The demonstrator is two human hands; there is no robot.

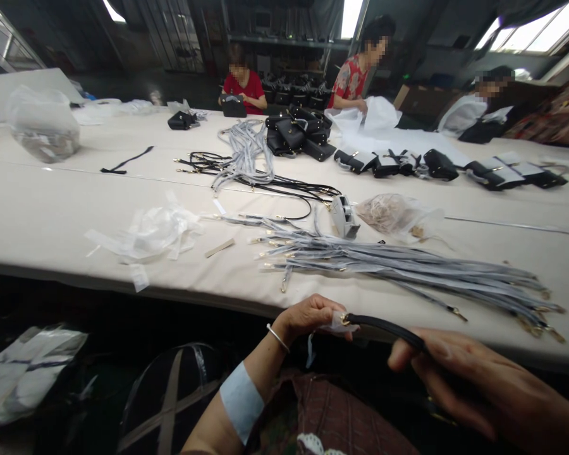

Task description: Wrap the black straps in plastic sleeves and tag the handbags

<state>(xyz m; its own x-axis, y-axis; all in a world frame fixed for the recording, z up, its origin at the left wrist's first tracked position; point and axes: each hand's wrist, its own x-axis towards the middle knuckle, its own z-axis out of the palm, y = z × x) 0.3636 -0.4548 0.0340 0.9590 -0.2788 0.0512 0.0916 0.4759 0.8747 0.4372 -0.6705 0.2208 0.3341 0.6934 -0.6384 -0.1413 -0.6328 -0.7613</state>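
Observation:
My left hand [313, 314] pinches the gold-coloured clasp end of a black bag strap [384, 327], with a scrap of thin white wrapping at the fingertips. From there the strap runs right to my right hand [459, 363], closed on it between thumb and fingers; the strap's far end is hidden. Both hands are just off the table's near edge. Closest to them on the table lies a long bundle of straps in grey-white wrapping [384, 259], metal clasps showing at both ends.
Unwrapped black straps [284, 184] and a grey tape dispenser [344, 217] lie beyond the bundle on the table [52, 208]. Crumpled plastic [156, 227] is at left, a bag of tan bands [393, 213] at right. Black handbags [294, 133] are piled farther back, where several people work.

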